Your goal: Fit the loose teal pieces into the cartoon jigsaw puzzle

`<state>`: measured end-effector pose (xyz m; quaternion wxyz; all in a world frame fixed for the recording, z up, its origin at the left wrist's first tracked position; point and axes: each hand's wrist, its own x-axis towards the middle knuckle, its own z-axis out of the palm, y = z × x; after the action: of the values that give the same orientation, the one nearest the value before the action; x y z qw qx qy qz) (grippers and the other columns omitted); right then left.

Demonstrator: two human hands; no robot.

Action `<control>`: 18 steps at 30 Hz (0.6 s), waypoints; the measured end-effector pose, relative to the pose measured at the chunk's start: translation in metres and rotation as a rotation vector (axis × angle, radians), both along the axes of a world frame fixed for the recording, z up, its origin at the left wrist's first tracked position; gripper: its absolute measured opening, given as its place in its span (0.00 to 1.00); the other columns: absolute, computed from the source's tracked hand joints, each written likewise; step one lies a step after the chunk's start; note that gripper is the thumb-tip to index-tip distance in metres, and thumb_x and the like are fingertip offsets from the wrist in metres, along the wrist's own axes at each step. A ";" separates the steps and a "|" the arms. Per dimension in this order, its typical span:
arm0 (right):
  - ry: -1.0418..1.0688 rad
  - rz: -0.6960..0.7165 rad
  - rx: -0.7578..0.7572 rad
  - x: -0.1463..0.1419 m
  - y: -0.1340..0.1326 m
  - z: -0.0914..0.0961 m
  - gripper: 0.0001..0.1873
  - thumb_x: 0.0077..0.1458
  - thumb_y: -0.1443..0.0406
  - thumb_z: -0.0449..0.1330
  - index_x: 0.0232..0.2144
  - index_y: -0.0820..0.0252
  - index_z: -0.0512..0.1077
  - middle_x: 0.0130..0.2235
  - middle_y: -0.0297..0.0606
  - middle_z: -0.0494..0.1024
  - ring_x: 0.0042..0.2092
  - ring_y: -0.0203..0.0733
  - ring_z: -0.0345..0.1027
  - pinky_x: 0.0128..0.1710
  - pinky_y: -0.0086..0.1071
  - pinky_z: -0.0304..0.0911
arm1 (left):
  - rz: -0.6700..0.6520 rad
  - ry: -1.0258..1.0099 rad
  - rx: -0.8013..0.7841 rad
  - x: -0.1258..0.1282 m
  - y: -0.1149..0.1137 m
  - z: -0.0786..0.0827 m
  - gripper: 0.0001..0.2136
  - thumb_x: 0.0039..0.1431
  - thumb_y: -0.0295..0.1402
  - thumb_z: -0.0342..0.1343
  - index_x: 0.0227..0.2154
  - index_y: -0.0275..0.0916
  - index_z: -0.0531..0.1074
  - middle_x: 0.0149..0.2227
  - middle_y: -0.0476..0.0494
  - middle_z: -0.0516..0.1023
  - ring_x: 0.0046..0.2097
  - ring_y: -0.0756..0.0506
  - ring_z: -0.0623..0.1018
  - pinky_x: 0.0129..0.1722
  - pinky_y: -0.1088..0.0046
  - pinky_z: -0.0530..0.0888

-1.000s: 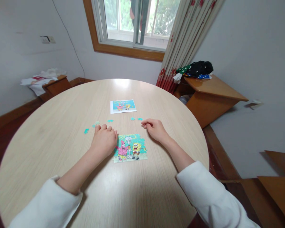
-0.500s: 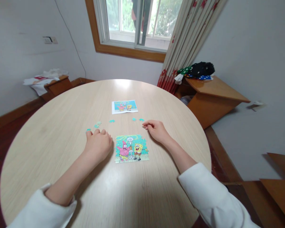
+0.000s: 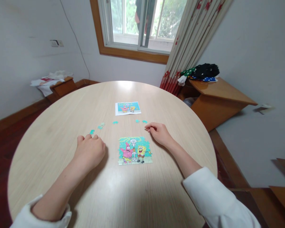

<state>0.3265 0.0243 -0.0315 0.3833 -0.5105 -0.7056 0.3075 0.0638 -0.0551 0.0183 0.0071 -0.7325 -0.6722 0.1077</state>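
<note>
A mostly joined cartoon jigsaw puzzle (image 3: 135,150) lies flat on the round table (image 3: 123,193), its upper right corner jagged. To its left is my left hand (image 3: 89,151), palm down with fingers curled. A teal puzzle piece (image 3: 92,131) lies just beyond those fingers; whatever is under them is hidden. Right of the puzzle's top edge, my right hand (image 3: 159,133) has thumb and fingers pinched together, and I cannot make out anything between them. Close to its fingertips is another teal piece (image 3: 144,121).
Loose pieces (image 3: 115,122) lie in an arc beyond the puzzle, including a pale green one (image 3: 102,124). Farther back is a printed reference picture (image 3: 128,108). A wooden cabinet (image 3: 223,91) with cloth on top stands at the right, beside the curtain (image 3: 187,44).
My left hand has moved left and slightly toward me, uncovering more of the teal piece. My right hand stays nearly in place. The whole view has shifted a little.
</note>
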 end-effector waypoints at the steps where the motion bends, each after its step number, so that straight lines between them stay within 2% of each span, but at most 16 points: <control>1: -0.002 0.000 0.003 0.000 0.000 0.000 0.16 0.47 0.76 0.49 0.27 0.62 0.76 0.28 0.37 0.79 0.31 0.35 0.73 0.37 0.31 0.68 | 0.008 0.005 -0.003 -0.001 0.000 0.001 0.19 0.56 0.26 0.40 0.27 0.33 0.78 0.37 0.29 0.78 0.39 0.32 0.74 0.39 0.55 0.61; 6: -0.001 -0.037 -0.006 0.001 0.002 0.001 0.16 0.47 0.75 0.49 0.28 0.63 0.76 0.29 0.39 0.80 0.31 0.37 0.73 0.38 0.33 0.68 | 0.091 0.020 0.023 -0.004 0.004 0.007 0.22 0.59 0.29 0.37 0.27 0.32 0.79 0.31 0.29 0.79 0.40 0.33 0.75 0.42 0.55 0.61; 10: 0.029 -0.099 0.034 0.002 0.004 0.001 0.15 0.48 0.73 0.49 0.27 0.63 0.76 0.30 0.39 0.80 0.33 0.38 0.73 0.38 0.34 0.69 | 0.129 -0.030 0.094 -0.008 0.009 0.007 0.23 0.61 0.34 0.36 0.26 0.34 0.77 0.32 0.31 0.80 0.41 0.33 0.75 0.43 0.55 0.61; 12: 0.032 -0.114 0.070 0.003 0.004 0.001 0.14 0.48 0.73 0.49 0.27 0.62 0.76 0.31 0.39 0.80 0.34 0.38 0.74 0.38 0.34 0.69 | 0.113 -0.074 0.135 -0.009 0.011 0.005 0.22 0.62 0.36 0.37 0.29 0.35 0.76 0.35 0.32 0.80 0.42 0.33 0.75 0.42 0.55 0.62; 14: 0.029 -0.113 0.081 0.004 0.005 0.000 0.14 0.48 0.72 0.50 0.26 0.62 0.76 0.31 0.38 0.80 0.34 0.38 0.74 0.39 0.34 0.69 | 0.091 -0.102 0.177 -0.009 0.014 0.000 0.21 0.62 0.36 0.36 0.35 0.35 0.75 0.43 0.32 0.78 0.44 0.32 0.73 0.41 0.55 0.62; 16: 0.034 -0.104 0.063 0.004 0.005 -0.001 0.14 0.48 0.72 0.50 0.26 0.62 0.75 0.31 0.38 0.80 0.35 0.39 0.74 0.39 0.35 0.69 | 0.073 -0.120 0.210 -0.007 0.017 -0.008 0.21 0.63 0.37 0.35 0.43 0.33 0.72 0.51 0.31 0.74 0.47 0.30 0.71 0.41 0.55 0.63; 18: 0.050 -0.092 0.041 0.003 0.005 -0.003 0.14 0.48 0.72 0.50 0.26 0.62 0.75 0.31 0.38 0.80 0.35 0.39 0.75 0.39 0.36 0.70 | 0.062 -0.135 0.214 -0.006 0.020 -0.017 0.23 0.63 0.38 0.34 0.49 0.30 0.69 0.55 0.28 0.70 0.48 0.29 0.70 0.42 0.53 0.63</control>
<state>0.3299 0.0298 -0.0343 0.4251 -0.5266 -0.6777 0.2876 0.0580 -0.0355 0.0014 0.0364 -0.7120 -0.7011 -0.0139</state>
